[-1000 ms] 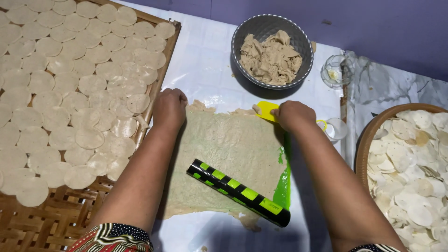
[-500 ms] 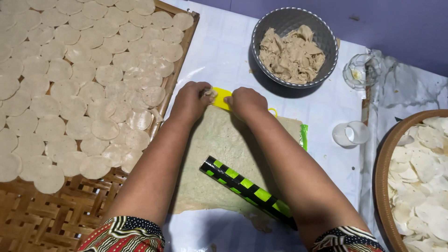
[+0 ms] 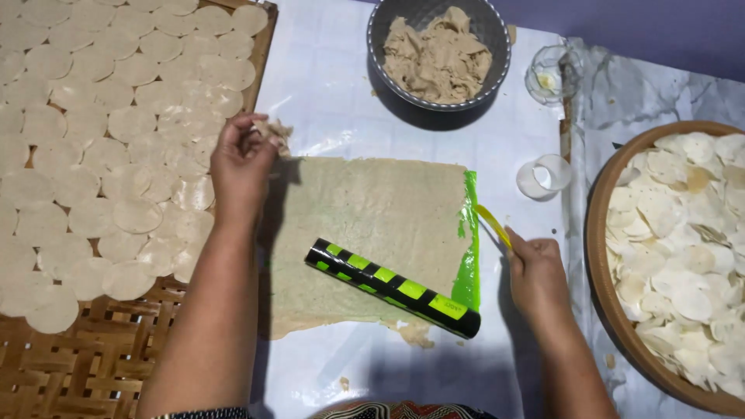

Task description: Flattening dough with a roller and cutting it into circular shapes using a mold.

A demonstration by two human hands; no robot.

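A black and green rolling pin (image 3: 392, 287) is laid slantwise on a flat dough sheet (image 3: 372, 225) on the bench (image 3: 326, 85). A yellow tool (image 3: 493, 225) is held in the closed grip of the right hand (image 3: 535, 271), beside the sheet's green edge. A dough scrap (image 3: 273, 133) is pinched in the left hand (image 3: 239, 159) at the sheet's far corner. Farther off, a bowl of dough (image 3: 438, 50) is seen.

Woven tray (image 3: 85, 365) cut off left and bottom; round tray (image 3: 601, 310) cut by right edge.
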